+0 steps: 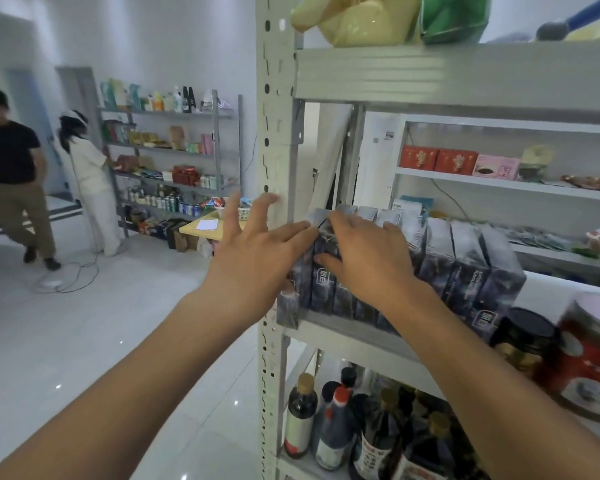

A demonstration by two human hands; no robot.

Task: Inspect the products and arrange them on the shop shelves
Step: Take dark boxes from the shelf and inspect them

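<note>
A row of several dark blue-grey boxes (465, 268) stands upright on the middle shelf (354, 336) of a grey metal rack. My right hand (364, 258) lies over the left end of the row, thumb against the front of one box (321, 282) and fingers on its top. My left hand (253, 247) is beside the rack's upright post (274, 133), fingers spread and straight, with fingertips touching the leftmost box top. The boxes under my right palm are hidden.
Dark sauce bottles (340, 424) fill the shelf below. Dark and red jars (582, 358) stand to the right of the boxes. Yellow and green bags (388, 19) lie on the top shelf. Two people (11, 174) stand by another stocked rack (174, 161) at the far left.
</note>
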